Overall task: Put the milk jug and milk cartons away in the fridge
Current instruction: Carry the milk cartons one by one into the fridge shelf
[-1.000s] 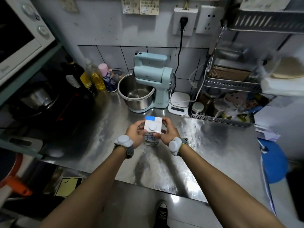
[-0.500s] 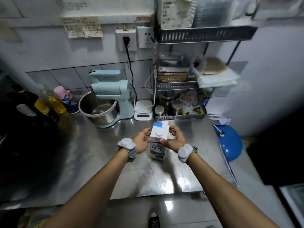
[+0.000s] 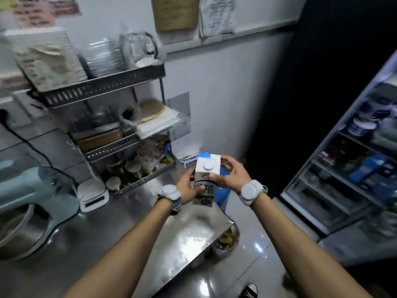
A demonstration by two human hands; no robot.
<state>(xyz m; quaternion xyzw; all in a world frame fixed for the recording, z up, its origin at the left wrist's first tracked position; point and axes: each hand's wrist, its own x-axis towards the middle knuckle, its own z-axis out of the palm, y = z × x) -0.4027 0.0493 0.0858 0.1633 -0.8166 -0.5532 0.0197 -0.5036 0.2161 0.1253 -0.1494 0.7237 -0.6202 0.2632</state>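
1. Milk carton (image 3: 206, 179): held above the end of the surface (image 3: 129, 222) nearest the fridge (image 3: 354, 168), long axis near upright, cap up.
2. Left hand (image 3: 187, 187) grips its lower side; right hand (image 3: 231, 174) grips its upper side.
3. Carton lies left of the fridge; right hand is nearer the fridge.

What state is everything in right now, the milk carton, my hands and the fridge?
Milk carton: cap on, nearly upright, held off the counter.
Left hand: gripping the carton's lower left side.
Right hand: gripping its upper right side.
Fridge: lit, shelves stocked; door open or shut, cannot tell.
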